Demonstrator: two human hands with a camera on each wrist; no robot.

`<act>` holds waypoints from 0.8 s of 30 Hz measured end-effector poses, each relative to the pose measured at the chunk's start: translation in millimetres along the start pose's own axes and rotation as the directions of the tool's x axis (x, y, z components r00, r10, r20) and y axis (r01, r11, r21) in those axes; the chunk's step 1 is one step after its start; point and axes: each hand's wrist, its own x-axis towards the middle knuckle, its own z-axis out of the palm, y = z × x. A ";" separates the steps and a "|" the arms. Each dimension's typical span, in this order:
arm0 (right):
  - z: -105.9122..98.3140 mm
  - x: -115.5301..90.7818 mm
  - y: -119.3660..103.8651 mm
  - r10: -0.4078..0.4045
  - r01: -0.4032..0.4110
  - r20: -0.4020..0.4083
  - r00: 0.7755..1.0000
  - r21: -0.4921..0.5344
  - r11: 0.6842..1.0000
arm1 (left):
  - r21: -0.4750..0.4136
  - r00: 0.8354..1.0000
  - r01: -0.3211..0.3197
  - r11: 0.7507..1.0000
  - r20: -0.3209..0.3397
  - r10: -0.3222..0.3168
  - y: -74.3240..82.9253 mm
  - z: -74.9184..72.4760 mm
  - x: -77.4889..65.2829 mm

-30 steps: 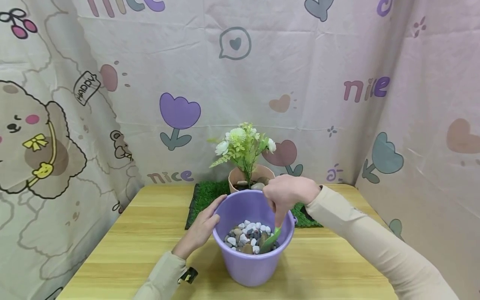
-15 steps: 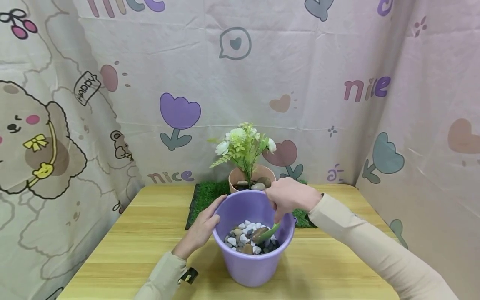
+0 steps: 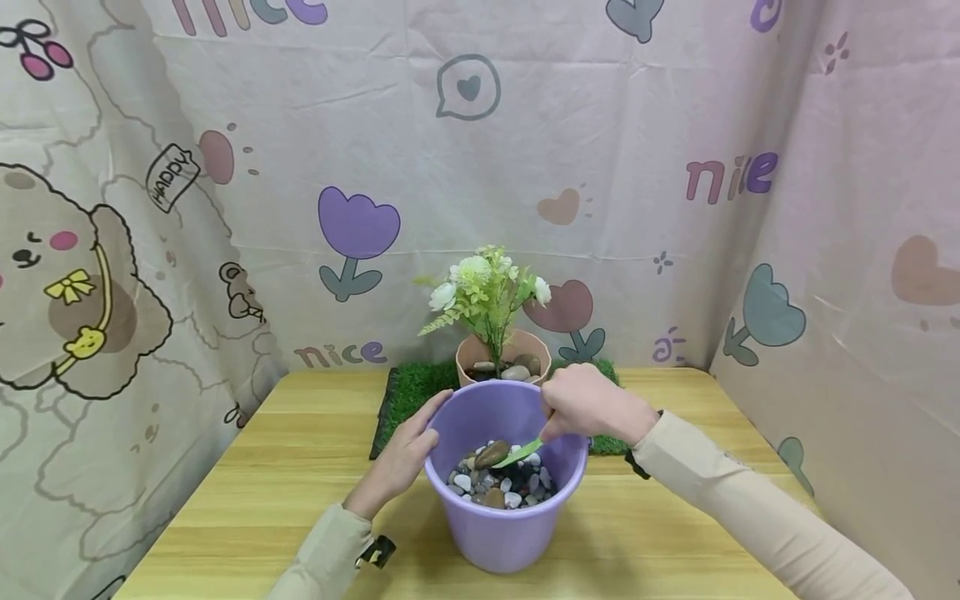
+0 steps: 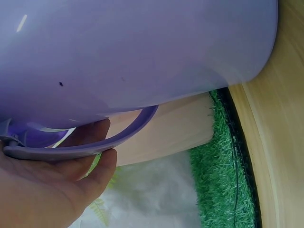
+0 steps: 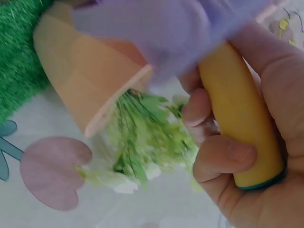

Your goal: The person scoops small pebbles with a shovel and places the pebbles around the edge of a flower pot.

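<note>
My left hand (image 3: pixel 401 450) grips the left rim of a purple bucket (image 3: pixel 506 533), thumb over the edge. In the left wrist view its fingers reach round the rim beside the bucket's purple carrying handle (image 4: pixel 128 133). My right hand (image 3: pixel 588 404) holds a small trowel (image 3: pixel 522 452) over the bucket; its yellow grip (image 5: pixel 242 114) fills the palm in the right wrist view. A large brown stone (image 3: pixel 492 454) lies at the tip of the green blade. Under it, white, grey and brown pebbles (image 3: pixel 517 496) cover the bucket's bottom.
Right behind the bucket stands a pink pot (image 3: pixel 467 358) with white flowers (image 3: pixel 480 283) and stones, on a green turf mat (image 3: pixel 423 387). The wooden table (image 3: pixel 262 500) runs back to a printed cloth (image 3: pixel 465 167), which also hangs at both sides.
The trowel has moved left and up inside the bucket from the right side, its blade tilting flatter, with the brown stone carried along. My left hand and the bucket stay in place.
</note>
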 end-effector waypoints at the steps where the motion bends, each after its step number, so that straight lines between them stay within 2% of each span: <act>1: 3.1 -0.3 -0.1 -0.013 0.013 -0.016 1.000 -0.005 1.000 | -0.003 1.000 0.001 1.000 0.001 -0.001 0.0 0.0 0.0; 5: 16.5 -2.3 1.0 -0.047 0.046 -0.090 0.995 -0.017 0.999 | -0.015 1.000 0.004 1.000 0.004 -0.004 0.1 0.0 0.1; 10: 30.5 -6.3 3.0 -0.052 0.053 -0.160 0.986 0.003 0.999 | -0.017 1.000 0.006 1.000 0.007 -0.006 0.1 0.3 0.2; 24: 41.7 -5.5 2.0 0.043 -0.023 -0.220 0.974 0.096 0.995 | -0.002 1.000 -0.010 1.000 0.003 0.010 -0.1 -0.6 0.0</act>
